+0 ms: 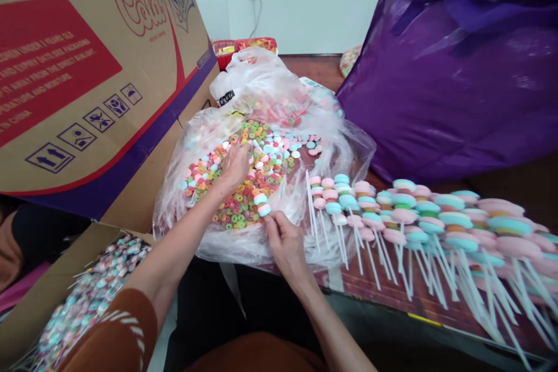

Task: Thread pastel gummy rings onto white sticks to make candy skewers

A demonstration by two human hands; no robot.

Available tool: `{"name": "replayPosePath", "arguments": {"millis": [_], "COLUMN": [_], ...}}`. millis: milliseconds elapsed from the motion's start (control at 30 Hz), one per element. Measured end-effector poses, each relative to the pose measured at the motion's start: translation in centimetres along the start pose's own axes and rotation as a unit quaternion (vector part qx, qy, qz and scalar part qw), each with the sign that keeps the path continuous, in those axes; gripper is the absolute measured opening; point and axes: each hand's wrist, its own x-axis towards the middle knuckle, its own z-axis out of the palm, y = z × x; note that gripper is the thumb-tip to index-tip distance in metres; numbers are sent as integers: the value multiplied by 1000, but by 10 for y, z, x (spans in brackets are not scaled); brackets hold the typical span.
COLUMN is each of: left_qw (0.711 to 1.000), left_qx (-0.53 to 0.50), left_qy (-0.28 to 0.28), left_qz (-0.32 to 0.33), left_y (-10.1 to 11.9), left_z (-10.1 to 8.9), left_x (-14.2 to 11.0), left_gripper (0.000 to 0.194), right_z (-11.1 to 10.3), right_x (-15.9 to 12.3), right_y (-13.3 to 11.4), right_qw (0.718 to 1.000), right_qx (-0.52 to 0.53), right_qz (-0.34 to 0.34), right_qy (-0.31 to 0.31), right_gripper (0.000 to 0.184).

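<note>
My right hand pinches a candy lollipop at the near edge of a clear plastic bag. White, blue and pink discs are stacked on it; its stick is hidden by my fingers. My left hand reaches into the loose candies, its fingers bent closed down among them; whatever they hold is too small to make out. Around it lie small gummy rings in orange, green and red. Pastel candy discs are mixed in, mostly behind the hand.
Rows of finished candy lollipops lie along the table's right side, sticks toward me. A large purple bag stands behind them. To the left is a printed cardboard box, with many wrapped lollipops below. A red basket sits at the back.
</note>
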Motion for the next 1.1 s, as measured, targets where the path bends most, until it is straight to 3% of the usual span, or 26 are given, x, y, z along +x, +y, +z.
{"name": "replayPosePath", "arguments": {"millis": [267, 500, 633, 900, 1000, 1100], "left_qw": [988, 971, 971, 983, 992, 995], "left_qx": [151, 217, 195, 141, 67, -80], "left_qy": [-4, -35, -30, -35, -15, 19], "left_qz": [-18, 97, 133, 114, 107, 53], "left_y": [6, -1, -6, -7, -3, 2], "left_z": [6, 6, 3, -1, -4, -11], "left_x": [-9, -16, -21, -27, -28, -36], "left_gripper": [28, 20, 27, 26, 31, 32], "right_z": [2, 1, 1, 2, 2, 1], "right_x": [-1, -1, 0, 1, 0, 0], "right_y": [3, 2, 2, 2, 1, 0], "right_qw": [1000, 1000, 1000, 1000, 1000, 1000], "right_qx": [6, -8, -11, -9, -10, 2], "right_qz": [1, -9, -13, -23, -23, -14], "right_qy": [-9, -4, -1, 7, 12, 23], "right_gripper": [27, 26, 26, 26, 26, 27]}}
